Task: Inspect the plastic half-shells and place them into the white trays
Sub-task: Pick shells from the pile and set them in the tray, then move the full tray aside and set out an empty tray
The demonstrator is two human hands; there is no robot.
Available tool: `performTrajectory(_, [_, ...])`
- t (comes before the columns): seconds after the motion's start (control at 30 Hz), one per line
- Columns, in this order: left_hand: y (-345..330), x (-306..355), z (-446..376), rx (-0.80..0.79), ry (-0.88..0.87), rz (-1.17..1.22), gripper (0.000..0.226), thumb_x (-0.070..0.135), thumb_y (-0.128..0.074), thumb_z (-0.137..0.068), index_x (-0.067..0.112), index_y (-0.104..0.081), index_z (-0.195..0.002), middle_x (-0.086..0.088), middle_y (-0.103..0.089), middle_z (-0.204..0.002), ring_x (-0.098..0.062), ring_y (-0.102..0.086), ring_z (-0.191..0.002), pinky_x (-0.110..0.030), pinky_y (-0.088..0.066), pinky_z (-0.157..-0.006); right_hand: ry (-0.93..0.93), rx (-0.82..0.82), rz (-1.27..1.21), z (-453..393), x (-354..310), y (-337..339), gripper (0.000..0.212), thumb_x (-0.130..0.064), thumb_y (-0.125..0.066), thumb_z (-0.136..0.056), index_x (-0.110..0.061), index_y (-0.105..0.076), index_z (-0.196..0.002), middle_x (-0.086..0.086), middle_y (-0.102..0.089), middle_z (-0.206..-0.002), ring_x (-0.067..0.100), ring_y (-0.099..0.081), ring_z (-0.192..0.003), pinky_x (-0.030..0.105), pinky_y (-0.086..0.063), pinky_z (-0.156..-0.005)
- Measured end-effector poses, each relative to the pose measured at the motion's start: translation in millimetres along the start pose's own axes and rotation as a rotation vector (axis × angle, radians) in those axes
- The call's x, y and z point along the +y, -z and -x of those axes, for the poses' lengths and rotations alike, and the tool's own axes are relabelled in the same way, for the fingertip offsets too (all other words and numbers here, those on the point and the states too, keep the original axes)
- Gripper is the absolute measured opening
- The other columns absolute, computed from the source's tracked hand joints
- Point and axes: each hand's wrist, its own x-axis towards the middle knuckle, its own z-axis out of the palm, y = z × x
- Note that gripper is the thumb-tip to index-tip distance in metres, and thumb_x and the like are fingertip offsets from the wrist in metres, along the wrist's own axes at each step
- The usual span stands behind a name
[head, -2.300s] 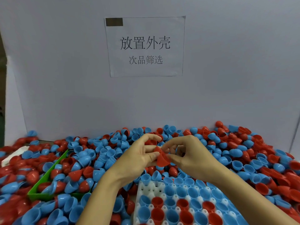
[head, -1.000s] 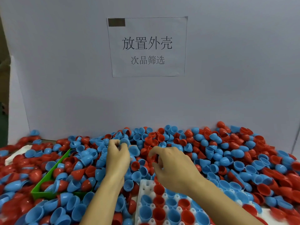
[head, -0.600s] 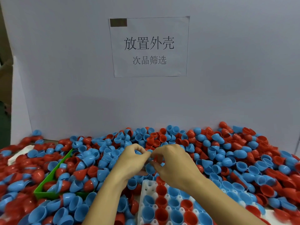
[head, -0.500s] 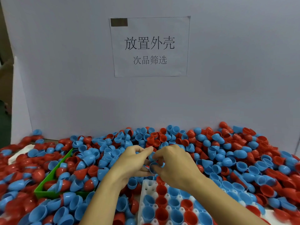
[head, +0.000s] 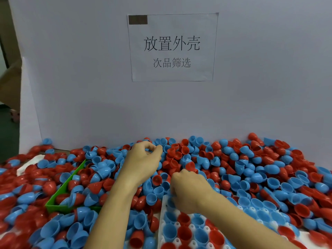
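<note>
Red and blue plastic half-shells [head: 251, 168] lie heaped across the table. A white tray [head: 160, 223] sits at the bottom centre, its cups filled with red and blue shells. My right hand [head: 188, 191] is down on the tray's far left corner with its fingers curled under; a blue half-shell [head: 172, 203] shows beneath them, mostly hidden. My left hand [head: 142, 164] reaches into the pile farther back, thumb and fingertips curled together on a blue half-shell [head: 151, 150].
A green bin [head: 59, 203] holding mixed shells stands left of my left forearm. A white board with a paper sign [head: 172, 47] closes off the back. More shells bury the table's left and right sides. Something white [head: 30, 162] peeks out at the far left.
My hands were together passing a blue shell. They have since parted: my right hand dropped to the tray's corner and my left hand moved back up into the pile.
</note>
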Motion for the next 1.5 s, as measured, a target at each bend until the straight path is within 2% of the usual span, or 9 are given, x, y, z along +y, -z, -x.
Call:
performTrajectory(0.13, [-1,1,1,-0.004,-0.013,-0.014,0.018,0.033,-0.055,-0.099,0.022,-0.066,-0.09,-0.007,-0.076,-0.09,-0.024,-0.071,-0.088,-0.026,-0.053,-0.069,0.037,-0.062,0.023,-3,-9,-3,0.042,-0.01,-0.065,-0.082,-0.017,-0.028,-0.063,0.001,-0.035,-0.067,0.017,-0.033,-0.054,0.029,-0.032,-0.052])
performTrajectory(0.5, [-3,7,7,-0.045,-0.042,-0.046,0.028,0.01,-0.053,-0.097,0.008,-0.076,-0.08,0.001,-0.076,-0.079,-0.001,-0.07,-0.075,-0.006,-0.047,-0.055,0.003,-0.057,-0.039,3,-4,11,0.031,-0.014,-0.062,-0.084,-0.016,-0.036,-0.066,0.001,-0.043,-0.071,0.018,-0.042,-0.057,0.027,-0.032,-0.049])
performTrajectory(0.67, [9,15,10,0.063,-0.085,-0.019,0.028,0.013,-0.052,-0.097,0.014,-0.074,-0.081,0.005,-0.076,-0.077,-0.006,-0.071,-0.076,-0.018,-0.052,-0.066,0.01,0.036,-0.152,18,3,21,0.014,-0.011,-0.058,-0.088,-0.012,-0.059,-0.073,0.002,-0.062,-0.077,0.02,-0.058,-0.067,0.032,-0.051,-0.059])
performTrajectory(0.83, [18,19,34,0.137,-0.107,0.024,0.028,0.015,-0.05,-0.098,0.017,-0.072,-0.082,0.007,-0.075,-0.077,-0.006,-0.071,-0.068,-0.026,-0.057,-0.068,-0.108,0.156,-0.358,74,56,34,0.028,-0.016,-0.052,-0.095,-0.008,-0.069,-0.075,0.009,-0.067,-0.068,0.018,-0.055,-0.054,0.042,-0.053,-0.062])
performTrajectory(0.9, [17,15,47,0.093,-0.056,-0.026,0.027,0.016,-0.05,-0.099,0.017,-0.072,-0.083,0.005,-0.074,-0.077,-0.006,-0.071,-0.067,-0.027,-0.058,-0.068,-0.198,0.21,-0.365,105,86,36,0.027,-0.02,-0.054,-0.097,-0.007,-0.074,-0.084,0.008,-0.072,-0.074,0.019,-0.066,-0.061,0.032,-0.057,-0.062])
performTrajectory(1.07, [11,-9,75,-0.046,0.046,-0.268,0.034,0.019,-0.053,-0.097,-0.011,-0.067,-0.089,-0.027,-0.07,-0.09,-0.037,-0.066,-0.07,-0.051,-0.058,-0.076,-0.514,0.375,-0.425,184,143,26,0.027,-0.019,-0.062,-0.093,-0.036,-0.07,-0.073,-0.02,-0.068,-0.06,0.007,-0.064,-0.046,0.027,-0.054,-0.044])
performTrajectory(1.2, [7,-39,103,-0.168,0.177,-0.394,0.037,0.022,-0.05,-0.1,-0.002,-0.067,-0.078,-0.02,-0.06,-0.076,-0.021,-0.054,-0.067,-0.048,-0.055,-0.07,-0.712,0.261,-0.456,224,166,-2,0.033,-0.021,-0.064,-0.092,-0.026,-0.071,-0.06,-0.016,-0.067,-0.053,0.003,-0.064,-0.047,0.032,-0.054,-0.054])
performTrajectory(1.33, [-4,-46,130,-0.239,0.234,-0.312,0.051,0.047,-0.038,-0.104,0.016,-0.04,-0.063,-0.005,-0.042,-0.062,-0.022,-0.05,-0.066,-0.037,-0.05,-0.071,-0.769,0.036,-0.582,238,164,-26,0.036,-0.025,-0.057,-0.096,-0.003,-0.075,-0.075,0.002,-0.073,-0.064,0.022,-0.072,-0.066,0.043,-0.061,-0.067])
performTrajectory(1.5, [-16,-39,151,-0.304,0.36,-0.119,0.065,0.064,-0.016,-0.1,0.018,-0.06,-0.084,-0.009,-0.073,-0.087,-0.026,-0.071,-0.096,-0.035,-0.053,-0.092,-0.806,-0.006,-0.826,243,142,-26,0.036,-0.025,-0.049,-0.102,-0.001,-0.069,-0.085,0.017,-0.07,-0.083,0.029,-0.067,-0.079,0.028,-0.051,-0.055])
